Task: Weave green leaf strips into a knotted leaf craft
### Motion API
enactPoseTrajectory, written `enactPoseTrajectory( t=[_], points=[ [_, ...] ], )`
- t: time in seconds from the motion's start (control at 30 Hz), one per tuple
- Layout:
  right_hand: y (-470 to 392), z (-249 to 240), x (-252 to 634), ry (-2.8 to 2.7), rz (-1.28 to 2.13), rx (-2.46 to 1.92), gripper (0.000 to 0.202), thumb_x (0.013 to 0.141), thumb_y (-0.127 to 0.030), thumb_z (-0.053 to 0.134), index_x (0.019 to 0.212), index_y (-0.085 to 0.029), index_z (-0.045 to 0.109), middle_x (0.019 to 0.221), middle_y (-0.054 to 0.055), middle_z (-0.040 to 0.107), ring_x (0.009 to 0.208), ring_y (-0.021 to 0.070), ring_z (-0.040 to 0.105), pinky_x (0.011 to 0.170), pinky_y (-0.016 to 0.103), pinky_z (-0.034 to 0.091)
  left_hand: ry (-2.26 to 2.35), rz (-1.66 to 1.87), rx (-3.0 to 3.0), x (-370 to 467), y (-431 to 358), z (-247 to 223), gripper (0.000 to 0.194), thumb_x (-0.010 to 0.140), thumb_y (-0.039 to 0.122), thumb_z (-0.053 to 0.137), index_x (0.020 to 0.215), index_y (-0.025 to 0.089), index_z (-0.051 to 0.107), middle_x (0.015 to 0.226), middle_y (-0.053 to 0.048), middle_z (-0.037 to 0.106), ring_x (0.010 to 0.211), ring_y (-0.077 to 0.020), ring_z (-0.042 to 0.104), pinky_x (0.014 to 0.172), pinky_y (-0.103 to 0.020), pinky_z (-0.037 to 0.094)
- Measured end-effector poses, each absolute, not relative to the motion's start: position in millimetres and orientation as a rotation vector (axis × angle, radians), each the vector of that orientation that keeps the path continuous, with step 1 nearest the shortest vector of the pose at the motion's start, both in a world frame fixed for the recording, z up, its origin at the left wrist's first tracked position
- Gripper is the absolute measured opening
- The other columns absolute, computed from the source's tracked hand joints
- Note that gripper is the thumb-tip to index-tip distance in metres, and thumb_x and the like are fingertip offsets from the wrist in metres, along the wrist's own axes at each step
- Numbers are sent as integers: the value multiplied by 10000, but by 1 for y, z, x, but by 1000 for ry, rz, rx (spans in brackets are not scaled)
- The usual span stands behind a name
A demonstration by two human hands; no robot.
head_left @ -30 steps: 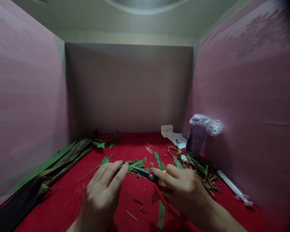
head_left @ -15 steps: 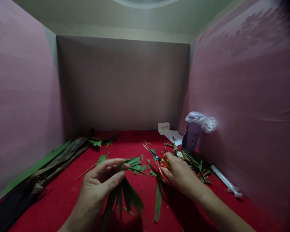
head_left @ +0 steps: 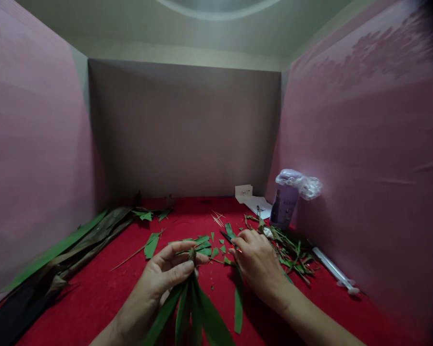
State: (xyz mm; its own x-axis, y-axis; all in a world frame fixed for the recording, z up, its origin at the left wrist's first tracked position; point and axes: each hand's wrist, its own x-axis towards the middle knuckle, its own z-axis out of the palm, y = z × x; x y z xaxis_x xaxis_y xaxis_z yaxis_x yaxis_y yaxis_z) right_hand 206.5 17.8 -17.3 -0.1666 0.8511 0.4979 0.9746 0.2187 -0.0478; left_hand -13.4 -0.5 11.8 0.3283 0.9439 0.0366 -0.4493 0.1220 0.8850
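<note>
Several green leaves [head_left: 211,310], joined at a brown, knot-like top [head_left: 192,253], fanned down from the left hand [head_left: 159,276] above the near half of the red bench [head_left: 94,293]. Its thumb and fingers pinched that top; the leaves' lower ends were cut off by the frame, so their number and full length could not be told, and the near edge of the bench lay out of view too.

The right hand [head_left: 258,264] lay palm down over the scissors [head_left: 227,236]. Only a dark blade and a sliver of red handle showed, and it could not be told whether the fingers gripped the handles or merely covered them. A green strip [head_left: 238,310] ran from under the blade toward the near edge, partly shaded by the hand.

Clippings [head_left: 204,245] lay beyond the left hand, some hidden behind it, with thin sticks [head_left: 218,219] farther toward the far edge. At the far right corner stood a purple cup [head_left: 283,206], its lettering too dim to read, beside white papers [head_left: 257,205]. Tangled stems [head_left: 292,252] and a syringe-like tube [head_left: 334,270] lay along the right edge. Long leaves, green and dried [head_left: 75,239], followed the left edge, ending near a dark object [head_left: 25,315] cropped by the frame and hard to identify.
</note>
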Motion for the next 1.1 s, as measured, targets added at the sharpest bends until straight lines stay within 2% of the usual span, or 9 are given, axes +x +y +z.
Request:
enactPoseTrajectory(
  t=[0.13,0.37,0.6,0.73,0.93,1.1],
  points=[
    [14,-18,200,-2037,-445,-1478,60,846,-190,582,828,-176,638,863,77,577,805,213,498,741,334,368,661,1121,961,-12,1,10,280,661,126,764,923,156,672,848,-107,768,669,-125,678,634,-189,519],
    [12,-19,199,-1989,-385,-1353,111,869,-183,551,813,-165,645,847,74,584,805,205,503,748,337,378,676,1135,993,-10,5,8,319,588,149,816,865,143,658,814,-112,772,593,-114,671,583,-170,517],
    [9,-19,196,-1913,-232,-1186,153,887,-180,506,832,-166,648,831,75,587,795,200,519,739,341,404,699,1132,939,-10,1,10,235,642,129,784,835,133,649,889,-105,760,640,-113,668,606,-174,526],
    [2,-18,189,-1900,-39,-1048,183,908,-190,461,857,-181,636,819,61,581,780,187,531,714,321,424,715,1080,879,-11,0,12,230,681,121,752,886,142,647,920,-105,747,635,-137,678,572,-218,552],
    [-8,-17,178,-1903,156,-942,238,937,-202,390,874,-178,617,817,45,595,816,174,548,774,322,429,715,1050,762,-8,-1,10,237,721,79,705,942,150,657,858,-68,736,633,-140,687,562,-226,566],
    [-11,-15,177,-1889,247,-886,252,935,-204,385,852,-158,619,799,52,591,789,169,546,743,307,432,729,1017,745,-5,0,7,239,742,66,682,969,139,655,858,-85,739,599,-130,682,523,-215,558]
  ],
)
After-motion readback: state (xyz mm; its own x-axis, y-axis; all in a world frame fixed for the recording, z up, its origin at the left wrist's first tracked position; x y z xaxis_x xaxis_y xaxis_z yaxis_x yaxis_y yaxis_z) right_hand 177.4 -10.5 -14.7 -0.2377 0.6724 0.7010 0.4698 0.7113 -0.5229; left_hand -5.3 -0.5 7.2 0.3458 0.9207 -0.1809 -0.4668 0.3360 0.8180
